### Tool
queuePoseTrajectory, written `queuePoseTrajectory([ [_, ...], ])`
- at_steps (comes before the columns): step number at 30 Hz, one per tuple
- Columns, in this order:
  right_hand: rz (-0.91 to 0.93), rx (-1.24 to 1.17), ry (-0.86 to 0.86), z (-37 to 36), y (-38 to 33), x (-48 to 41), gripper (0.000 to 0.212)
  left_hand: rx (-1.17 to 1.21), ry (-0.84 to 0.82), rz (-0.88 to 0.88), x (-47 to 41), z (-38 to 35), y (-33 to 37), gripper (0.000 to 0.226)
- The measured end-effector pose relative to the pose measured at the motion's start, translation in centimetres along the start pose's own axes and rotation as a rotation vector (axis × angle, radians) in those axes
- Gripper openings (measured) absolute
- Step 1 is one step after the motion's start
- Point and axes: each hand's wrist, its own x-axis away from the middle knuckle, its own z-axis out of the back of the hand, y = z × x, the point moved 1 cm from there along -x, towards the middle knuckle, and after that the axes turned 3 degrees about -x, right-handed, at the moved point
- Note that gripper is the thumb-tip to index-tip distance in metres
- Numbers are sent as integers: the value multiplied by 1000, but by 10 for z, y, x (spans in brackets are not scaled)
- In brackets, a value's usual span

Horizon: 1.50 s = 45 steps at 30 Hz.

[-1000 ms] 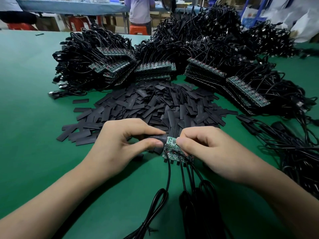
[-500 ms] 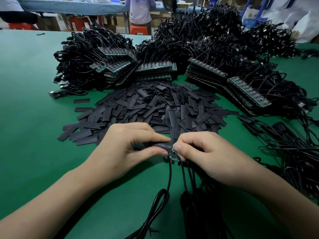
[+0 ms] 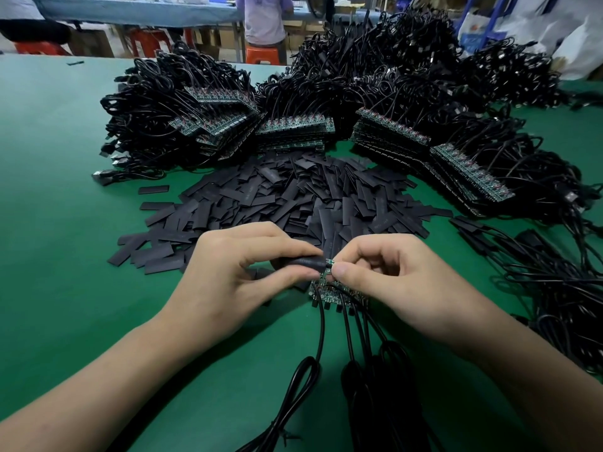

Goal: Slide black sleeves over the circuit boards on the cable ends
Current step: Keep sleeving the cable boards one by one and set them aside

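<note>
My left hand (image 3: 241,272) pinches a black sleeve (image 3: 305,263) between thumb and fingers. My right hand (image 3: 391,275) pinches the end of a small green circuit board (image 3: 329,265), which sticks out of the sleeve's right end. Below them a short row of green boards (image 3: 329,293) lies on the green table (image 3: 65,239), and its black cables (image 3: 321,331) run toward me. A heap of loose black sleeves (image 3: 293,197) lies just beyond my hands.
Big piles of coiled black cables with stacked board rows (image 3: 293,125) ring the far side of the heap. More cables (image 3: 561,282) sprawl at the right. Coiled cable bundles (image 3: 368,386) lie near the front edge. A person (image 3: 264,17) and orange stools stand behind the table.
The sleeve has slid further over the board, so only the board's tip shows now. Both hands have lifted slightly off the row of boards on the table.
</note>
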Motion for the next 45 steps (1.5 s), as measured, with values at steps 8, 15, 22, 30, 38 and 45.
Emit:
queuePoseTrajectory([
  [8,-18,28,10,-5,1,-1,19,-21,-50,-44,0,-1,1,21],
  [15,14,2,127,-2,0,0,6,-56,7,-8,-1,1,-2,24],
  [22,1,-16,101,-6,1,0,10,-39,-29,4,1,-1,-1,22],
  [30,-30,-89,99,-8,3,0,10,-93,29,18,-1,0,1,28],
  [38,-45,-154,86,-13,-1,2,16,25,192,182,-2,-3,5,51],
  [45,-13,-12,103,-18,-2,3,19,-163,145,84,-2,-1,4,49],
])
